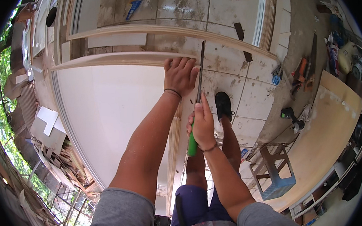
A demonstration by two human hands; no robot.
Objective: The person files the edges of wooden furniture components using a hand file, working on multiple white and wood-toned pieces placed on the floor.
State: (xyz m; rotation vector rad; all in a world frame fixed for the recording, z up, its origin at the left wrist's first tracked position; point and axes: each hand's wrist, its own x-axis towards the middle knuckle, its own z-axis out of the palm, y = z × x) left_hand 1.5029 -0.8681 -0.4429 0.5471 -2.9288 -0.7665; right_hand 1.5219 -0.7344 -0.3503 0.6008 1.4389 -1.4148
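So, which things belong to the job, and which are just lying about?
In use:
- long, dark tool with green handle, in right hand
- white frame with layered-wood edges, under left hand

Lying about, apparently:
- blue-and-brown stool
- black-and-green power tool
- small blue-handled tool

My head view shows a floor of pale square tiles (255, 95), blotched with dark stains and meeting a strip of grey ground (298, 33) to the right. On the tiles I make out two dark strips (238, 31), a blue-handled hand tool (276, 77), a narrow blue item (133, 9) I can't identify, and a black shoe (223, 104). I see orange-handled tools (303, 68) and a power drill (288, 113) on the grey.
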